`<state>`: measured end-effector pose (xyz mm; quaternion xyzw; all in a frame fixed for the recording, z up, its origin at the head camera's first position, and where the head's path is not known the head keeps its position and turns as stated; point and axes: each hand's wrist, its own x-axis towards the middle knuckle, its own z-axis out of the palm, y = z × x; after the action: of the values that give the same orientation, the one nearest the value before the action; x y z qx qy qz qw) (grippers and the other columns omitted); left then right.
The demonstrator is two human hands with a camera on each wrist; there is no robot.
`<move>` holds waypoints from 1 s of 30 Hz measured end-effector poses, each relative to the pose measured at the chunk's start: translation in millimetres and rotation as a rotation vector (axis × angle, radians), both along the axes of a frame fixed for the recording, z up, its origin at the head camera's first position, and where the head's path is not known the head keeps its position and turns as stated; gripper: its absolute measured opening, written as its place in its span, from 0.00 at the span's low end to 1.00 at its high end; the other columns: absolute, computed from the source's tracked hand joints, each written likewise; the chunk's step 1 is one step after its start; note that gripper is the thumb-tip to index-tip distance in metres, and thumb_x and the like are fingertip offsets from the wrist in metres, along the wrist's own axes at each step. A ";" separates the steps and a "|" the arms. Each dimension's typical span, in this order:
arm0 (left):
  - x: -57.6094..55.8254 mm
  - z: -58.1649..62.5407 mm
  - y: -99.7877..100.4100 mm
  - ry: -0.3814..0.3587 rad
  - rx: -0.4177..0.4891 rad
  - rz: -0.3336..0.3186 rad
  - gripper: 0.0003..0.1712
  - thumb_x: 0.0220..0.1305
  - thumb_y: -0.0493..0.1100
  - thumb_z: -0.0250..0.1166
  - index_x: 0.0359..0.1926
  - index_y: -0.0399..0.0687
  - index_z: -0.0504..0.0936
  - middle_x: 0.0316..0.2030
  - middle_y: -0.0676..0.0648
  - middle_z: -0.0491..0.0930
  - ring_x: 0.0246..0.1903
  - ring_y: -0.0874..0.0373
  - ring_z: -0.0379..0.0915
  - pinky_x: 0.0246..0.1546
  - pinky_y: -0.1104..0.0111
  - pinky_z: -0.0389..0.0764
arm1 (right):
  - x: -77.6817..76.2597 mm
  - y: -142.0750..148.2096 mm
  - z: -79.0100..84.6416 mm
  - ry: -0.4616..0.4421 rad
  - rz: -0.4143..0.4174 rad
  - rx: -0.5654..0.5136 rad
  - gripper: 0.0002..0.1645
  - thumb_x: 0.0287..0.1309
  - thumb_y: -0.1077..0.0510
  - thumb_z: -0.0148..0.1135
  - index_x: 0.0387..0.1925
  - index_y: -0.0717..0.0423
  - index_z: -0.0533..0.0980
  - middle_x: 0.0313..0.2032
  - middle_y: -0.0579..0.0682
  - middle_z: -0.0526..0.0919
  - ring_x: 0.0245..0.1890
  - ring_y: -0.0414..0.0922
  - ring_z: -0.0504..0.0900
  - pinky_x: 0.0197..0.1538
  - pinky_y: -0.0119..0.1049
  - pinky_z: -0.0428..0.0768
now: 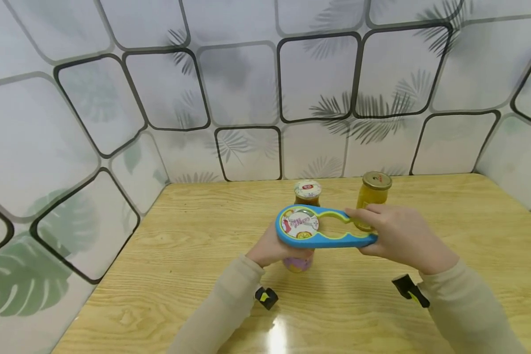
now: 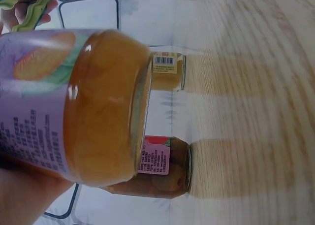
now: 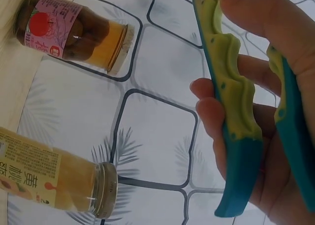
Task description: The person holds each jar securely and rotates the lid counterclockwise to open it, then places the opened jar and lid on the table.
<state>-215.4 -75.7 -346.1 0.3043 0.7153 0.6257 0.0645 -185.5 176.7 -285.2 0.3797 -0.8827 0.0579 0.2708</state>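
My left hand (image 1: 270, 248) grips a jar (image 2: 106, 107) of orange contents with a purple label, its base raised off the table in the left wrist view. Over its printed lid (image 1: 299, 223) sits the wide end of a blue and yellow-green jar opener (image 1: 332, 243). My right hand (image 1: 402, 233) holds the handle end of that opener, fingers and thumb around its two arms, as the right wrist view (image 3: 275, 151) shows. Most of the held jar is hidden under the opener and left hand in the head view.
Behind the held jar stands a jar of dark round fruit (image 1: 307, 192) with a white lid. Farther right, partly behind my right hand, is a jar of yellow fruit (image 1: 371, 195) with a gold lid. Both stand on the wooden table (image 1: 194, 236), before a patterned wall (image 1: 243, 83).
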 end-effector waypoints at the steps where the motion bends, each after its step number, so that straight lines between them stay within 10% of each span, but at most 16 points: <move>1: -0.2 -0.5 -0.5 0.005 -0.005 -0.009 0.43 0.36 0.33 0.71 0.58 0.44 0.64 0.49 0.44 0.72 0.49 0.55 0.68 0.54 0.63 0.66 | -0.5 0.6 0.1 -0.003 0.006 0.003 0.37 0.25 0.50 0.73 0.47 0.50 0.77 0.27 0.40 0.74 0.19 0.33 0.64 0.18 0.30 0.63; 30: 0.5 0.6 -5.8 -0.036 -0.059 -0.167 0.42 0.36 0.33 0.71 0.57 0.40 0.63 0.50 0.43 0.72 0.49 0.55 0.68 0.55 0.62 0.66 | -5.8 7.0 -0.4 -0.106 0.092 -0.022 0.35 0.31 0.51 0.69 0.49 0.49 0.76 0.29 0.37 0.75 0.20 0.30 0.60 0.20 0.28 0.62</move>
<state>-215.0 -81.5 -345.5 0.3494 0.7043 0.6022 0.1384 -191.4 183.7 -285.6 0.4133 -0.8767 0.1001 0.2248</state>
